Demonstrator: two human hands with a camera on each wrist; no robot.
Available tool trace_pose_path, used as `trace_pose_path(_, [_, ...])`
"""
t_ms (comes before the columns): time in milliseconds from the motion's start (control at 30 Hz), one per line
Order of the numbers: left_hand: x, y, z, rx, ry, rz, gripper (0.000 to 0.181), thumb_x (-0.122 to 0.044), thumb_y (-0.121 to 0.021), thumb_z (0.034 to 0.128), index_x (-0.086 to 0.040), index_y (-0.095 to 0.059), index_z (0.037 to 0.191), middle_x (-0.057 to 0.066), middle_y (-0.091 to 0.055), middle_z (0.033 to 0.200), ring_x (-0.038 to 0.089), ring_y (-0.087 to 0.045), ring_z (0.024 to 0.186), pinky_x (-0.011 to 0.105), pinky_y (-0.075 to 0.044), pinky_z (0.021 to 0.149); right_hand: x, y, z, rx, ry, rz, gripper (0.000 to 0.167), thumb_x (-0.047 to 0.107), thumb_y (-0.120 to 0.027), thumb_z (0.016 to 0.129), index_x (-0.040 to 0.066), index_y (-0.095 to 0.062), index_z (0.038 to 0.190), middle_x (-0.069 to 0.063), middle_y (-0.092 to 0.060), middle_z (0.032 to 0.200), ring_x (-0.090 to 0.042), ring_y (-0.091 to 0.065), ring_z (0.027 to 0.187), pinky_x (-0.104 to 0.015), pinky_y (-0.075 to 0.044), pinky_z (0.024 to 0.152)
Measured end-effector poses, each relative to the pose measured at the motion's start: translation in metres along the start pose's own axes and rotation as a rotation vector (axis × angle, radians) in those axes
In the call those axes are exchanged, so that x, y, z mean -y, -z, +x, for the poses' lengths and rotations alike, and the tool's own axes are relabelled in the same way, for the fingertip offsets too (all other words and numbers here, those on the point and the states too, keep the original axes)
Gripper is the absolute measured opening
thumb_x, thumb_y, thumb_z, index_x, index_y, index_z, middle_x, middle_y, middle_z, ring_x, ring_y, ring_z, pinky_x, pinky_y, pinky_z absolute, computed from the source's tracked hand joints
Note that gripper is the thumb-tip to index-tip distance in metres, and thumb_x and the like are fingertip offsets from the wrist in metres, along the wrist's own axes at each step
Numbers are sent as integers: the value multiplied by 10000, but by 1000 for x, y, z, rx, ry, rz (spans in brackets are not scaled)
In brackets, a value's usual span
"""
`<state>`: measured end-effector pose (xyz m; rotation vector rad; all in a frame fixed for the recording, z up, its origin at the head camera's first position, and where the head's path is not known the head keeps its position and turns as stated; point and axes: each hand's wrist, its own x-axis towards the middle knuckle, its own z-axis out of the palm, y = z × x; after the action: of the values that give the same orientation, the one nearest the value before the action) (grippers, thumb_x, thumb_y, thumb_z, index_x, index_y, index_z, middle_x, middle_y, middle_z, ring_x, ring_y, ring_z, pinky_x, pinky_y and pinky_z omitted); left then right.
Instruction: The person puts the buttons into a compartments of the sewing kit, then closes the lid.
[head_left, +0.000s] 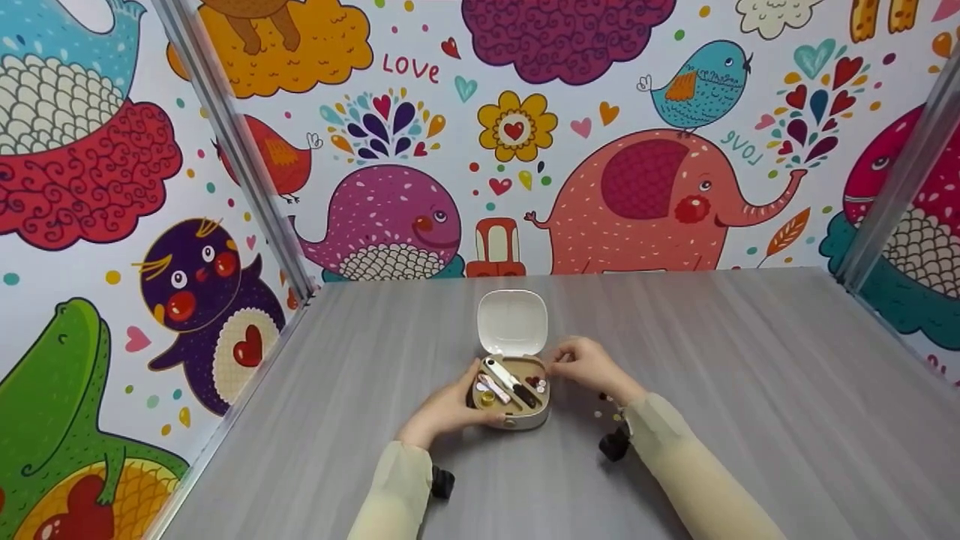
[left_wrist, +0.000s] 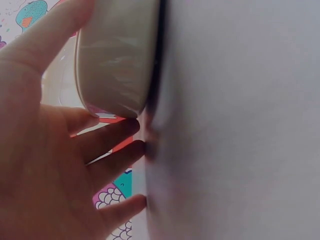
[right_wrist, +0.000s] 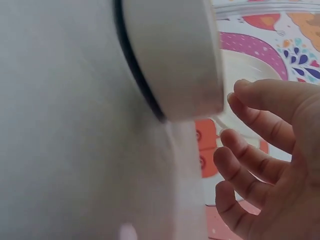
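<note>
- Your left hand (head_left: 450,409) comes from lower centre, gripping the box (head_left: 529,422), thumb at its front, fingers along its left side.
- Your right hand (head_left: 592,367), right of centre, bends beside the box, fingers curled, thumb and forefinger tips close together (I cannot tell whether they pinch anything).
- The cream, rounded box sits below frame centre, lid (head_left: 514,322) raised, beads (head_left: 541,385) in its right compartment.
</note>
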<state>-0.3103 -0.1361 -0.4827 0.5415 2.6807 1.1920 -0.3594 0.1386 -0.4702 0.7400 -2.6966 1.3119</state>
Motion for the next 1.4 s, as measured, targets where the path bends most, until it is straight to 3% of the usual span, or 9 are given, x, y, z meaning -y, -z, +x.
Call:
trace_pose_path(333, [-3,0,-1,-1,9,-20,1132,-479,-814,729,-37,-166,1546,244,-261,1535,429,-344,1345,540,-315,1074,-26,42,-35,-16,-137,98,122,89,-661,892,-20,-708,864,-64,-630,790,-118,-501,634,-245,-430,554])
trace_pose_path(500, [-1,0,-1,0,6,-19,1142,-485,-816,722,-37,-165,1546,231,-255,1541,412,-337,1354,524,-308,1084,-37,56,-45,6,-210,122,182,125,-643,918,-40,-709,958,-64,-650,852,-162,-505,728,-288,-431,645])
trace_pose_path(633, [0,1,-1,-9,20,1,1136,-506,-813,717,-70,-177,1552,228,-288,1529,415,-365,1336,521,-324,1074,-44,58,-47,34,-209,91,193,94,-632,916,-39,-705,1036,-85,-666,946,-182,-548,821,-315,-465,710])
trace_pose_path(867, [0,-1,0,-6,44,-1,1144,-525,-814,706,-107,-176,1559,219,-307,1524,417,-380,1325,533,-329,1067,-53,54,-51,125,-174,69,303,-53,-617,837,-50,-697,1129,-179,-687,1052,-180,-540,773,-291,-459,641])
trace_pose_path(1033, [-1,-1,-1,1,59,-8,1160,-524,-820,696,-113,-165,1561,212,-285,1535,425,-360,1337,552,-310,1072,-56,50,-54,167,-182,109,317,-52,-660,811,-66,-693,1126,-215,-677,1113,-295,-634,1020,-378,-546,793])
trace_pose_path(1100, [-1,-1,-1,0,55,-11,1161,-516,-823,697,-108,-162,1560,215,-283,1535,430,-362,1335,558,-309,1070,-55,49,-54,163,-189,116,307,-51,-672,804,-65,-701,1109,-210,-684,1099,-320,-629,1048,-414,-545,817])
trace_pose_path(1400, [-1,1,-1,2,36,-7,1141,-505,-814,716,-96,-163,1558,252,-300,1515,448,-382,1314,561,-328,1057,-49,49,-53,113,-202,25,221,-31,-735,758,-13,-763,976,-138,-727,957,-206,-650,897,-382,-549,752])
